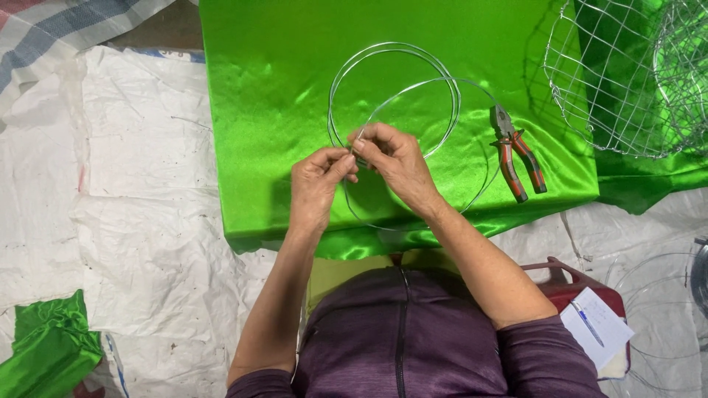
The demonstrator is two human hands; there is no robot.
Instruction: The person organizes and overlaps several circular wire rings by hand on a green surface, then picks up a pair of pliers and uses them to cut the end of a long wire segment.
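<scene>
My left hand (317, 183) and my right hand (391, 158) meet over a bright green cloth (273, 96), both pinching thin silver wire where two wire hoops cross. One wire hoop (383, 47) lies toward the far side. A second, larger wire hoop (483, 188) curves out to the right and back under my right wrist. Fingertips of both hands touch at the crossing point, which they partly hide.
Pliers with red and black handles (516, 151) lie on the cloth right of the hoops. A wire mesh basket (627, 74) sits at the top right. White plastic sheeting (133, 221) covers the floor. A red stool with paper and a pen (590, 320) stands at the lower right.
</scene>
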